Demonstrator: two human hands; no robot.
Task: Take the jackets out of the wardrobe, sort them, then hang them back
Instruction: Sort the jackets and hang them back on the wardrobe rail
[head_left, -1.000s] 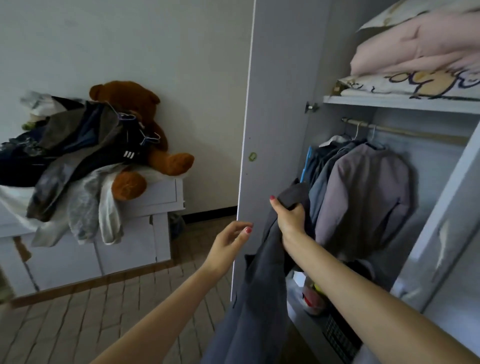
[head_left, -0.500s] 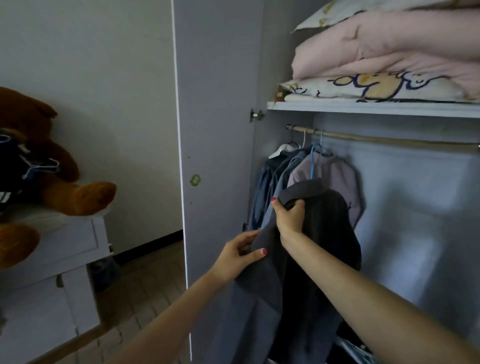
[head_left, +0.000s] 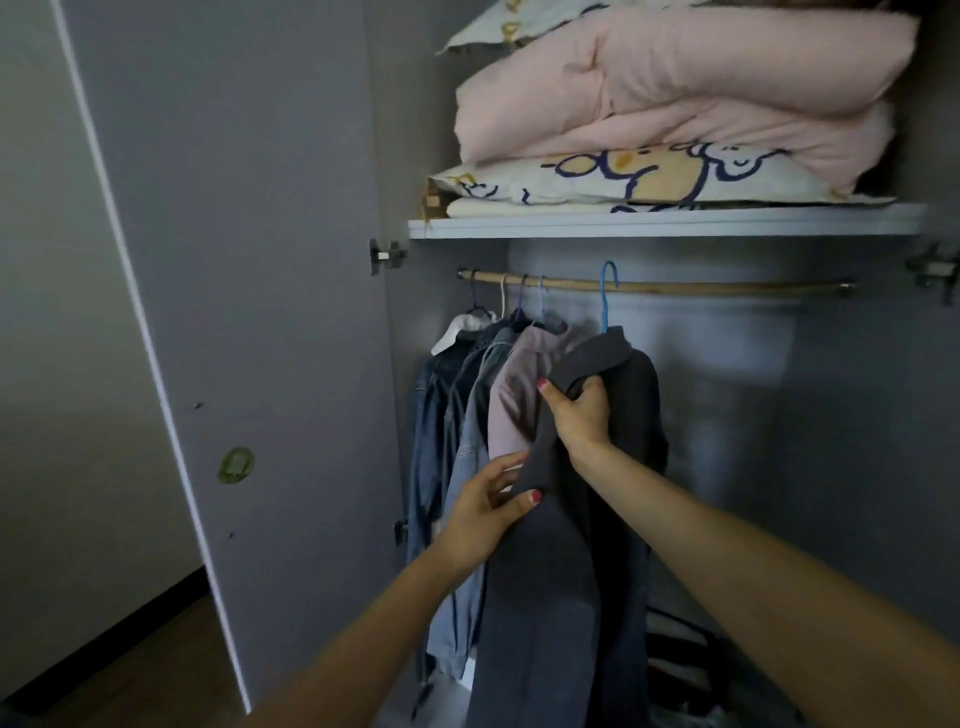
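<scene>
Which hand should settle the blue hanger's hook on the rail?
Right. The right hand grips the dark grey jacket at the collar below the blue hanger; the left hand only pinches a lower edge.

A dark grey jacket (head_left: 587, 545) hangs from a blue hanger (head_left: 607, 301) hooked on the wooden rail (head_left: 727, 287), its collar bunched between gripping fingers (head_left: 584, 402). Pink and denim jackets (head_left: 467, 415) hang just beyond their left.

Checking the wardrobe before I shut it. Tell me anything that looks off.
The dark grey jacket sits unevenly on its blue plastic hanger, whose hook is at the wooden rail; the right hand grips its bunched collar and the left hand holds its front edge. Nothing else stands out.
</scene>
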